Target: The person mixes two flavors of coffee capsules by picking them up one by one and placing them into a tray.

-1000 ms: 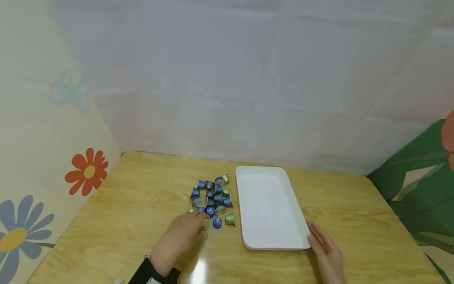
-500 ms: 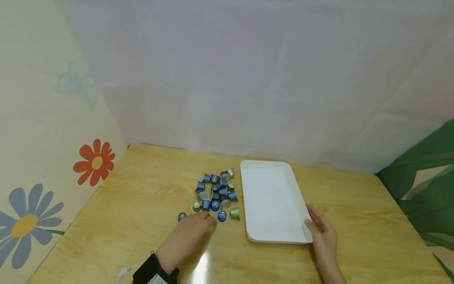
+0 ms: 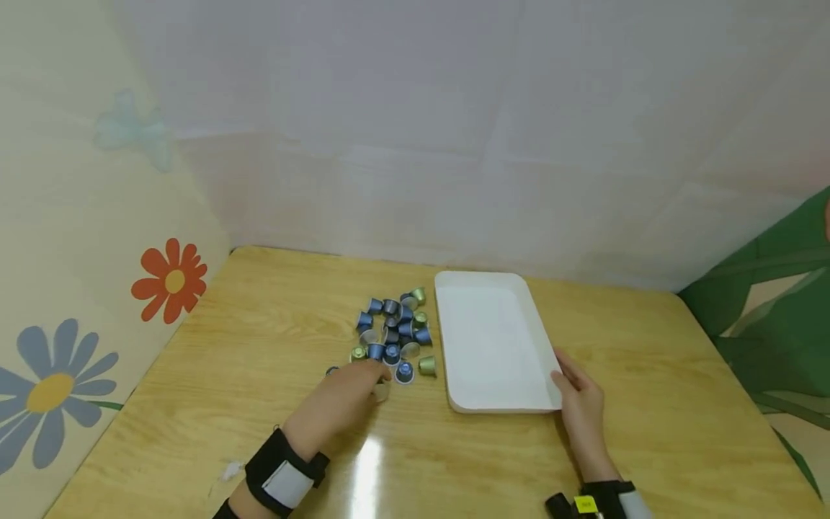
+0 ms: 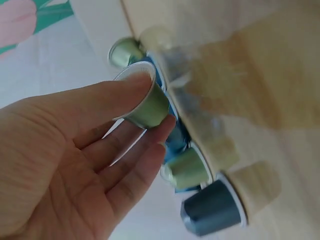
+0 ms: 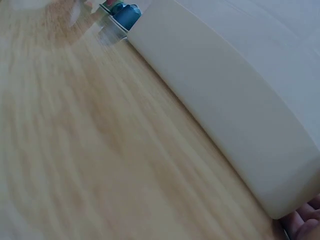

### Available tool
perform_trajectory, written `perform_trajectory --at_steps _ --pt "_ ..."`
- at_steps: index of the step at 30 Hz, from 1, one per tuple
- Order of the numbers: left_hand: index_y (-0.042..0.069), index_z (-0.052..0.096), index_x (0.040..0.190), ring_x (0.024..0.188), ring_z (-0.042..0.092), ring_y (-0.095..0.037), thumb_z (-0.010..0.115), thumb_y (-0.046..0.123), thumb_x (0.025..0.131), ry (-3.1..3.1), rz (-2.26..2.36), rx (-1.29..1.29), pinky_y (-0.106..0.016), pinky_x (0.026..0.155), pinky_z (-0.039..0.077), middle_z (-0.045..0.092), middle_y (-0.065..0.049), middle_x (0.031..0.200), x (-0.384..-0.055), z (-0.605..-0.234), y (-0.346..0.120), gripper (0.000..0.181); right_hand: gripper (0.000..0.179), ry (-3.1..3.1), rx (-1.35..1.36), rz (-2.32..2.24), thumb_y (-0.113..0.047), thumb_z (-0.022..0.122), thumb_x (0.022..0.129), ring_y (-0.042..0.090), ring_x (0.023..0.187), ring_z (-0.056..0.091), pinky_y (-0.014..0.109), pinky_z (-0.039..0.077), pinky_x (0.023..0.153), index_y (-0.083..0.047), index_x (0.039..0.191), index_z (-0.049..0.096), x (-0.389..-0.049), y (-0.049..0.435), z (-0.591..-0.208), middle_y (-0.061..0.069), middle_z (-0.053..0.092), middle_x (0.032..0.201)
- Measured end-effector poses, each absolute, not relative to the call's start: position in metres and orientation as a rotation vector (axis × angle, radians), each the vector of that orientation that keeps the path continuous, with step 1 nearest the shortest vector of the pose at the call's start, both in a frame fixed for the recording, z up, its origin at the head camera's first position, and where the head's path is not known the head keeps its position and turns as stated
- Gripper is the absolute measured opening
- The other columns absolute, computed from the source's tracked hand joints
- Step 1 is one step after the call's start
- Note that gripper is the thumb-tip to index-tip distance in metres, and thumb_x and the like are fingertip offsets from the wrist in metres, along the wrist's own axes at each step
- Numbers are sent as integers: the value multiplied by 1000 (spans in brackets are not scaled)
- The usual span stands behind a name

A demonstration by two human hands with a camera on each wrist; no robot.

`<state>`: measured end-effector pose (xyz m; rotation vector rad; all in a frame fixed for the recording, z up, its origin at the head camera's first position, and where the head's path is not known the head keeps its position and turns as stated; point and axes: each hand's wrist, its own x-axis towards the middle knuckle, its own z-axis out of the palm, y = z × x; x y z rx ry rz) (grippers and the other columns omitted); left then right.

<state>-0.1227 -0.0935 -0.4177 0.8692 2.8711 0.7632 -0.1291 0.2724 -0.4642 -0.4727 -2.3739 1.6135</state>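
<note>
Between thumb and fingers, my left hand [image 3: 340, 400] pinches a green coffee capsule [image 4: 154, 109]. The thumb lies across the capsule's pale lid, and the green body points toward the fingertips. In the head view this hand is at the near edge of a pile of blue, dark and green coffee capsules [image 3: 392, 353]. My right hand [image 3: 583, 411] grips the near right corner of a shallow white tray [image 3: 496, 346], thumb at the rim and fingers along the outer side. Only a bit of that hand's fingers [image 5: 306, 225] shows in the right wrist view.
A green capsule [image 3: 427, 365] lies between the pile and the tray. A dark capsule [image 4: 214, 207] stands near my left hand. A small whitish scrap [image 3: 231, 471] is at the table's near left. A pale cloth wall [image 3: 402, 144] rises behind the wooden table [image 3: 648, 375].
My left hand has come to hold a green capsule at the pile's near edge. The right hand stays on the tray corner. The whole head view has shifted somewhat.
</note>
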Motion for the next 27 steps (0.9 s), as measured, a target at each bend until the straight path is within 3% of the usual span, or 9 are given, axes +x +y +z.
perform_trajectory --at_steps 11,20,27 --pt "3 68 114 99 66 -26 72 5 90 2868 823 757 -42 84 55 69 -10 107 -130 -413 -105 24 40 -2310 -484 1633 -7 50 102 11 121 52 3 43 81 -2 141 54 -127 274 -467 15 52 143" --pt "2 65 117 105 64 -27 67 -4 90 2879 815 839 -40 90 54 67 -10 112 -136 -408 -104 28 42 -2260 -433 1746 1 49 98 10 123 52 6 44 84 -1 141 54 -133 265 -465 13 52 143" --pt "7 62 125 113 61 -26 63 -5 93 2818 855 936 -39 94 53 62 -8 122 -134 -410 -92 35 43 -2318 -436 1663 -3 51 99 12 126 51 4 42 84 -4 142 53 -126 272 -463 12 51 143"
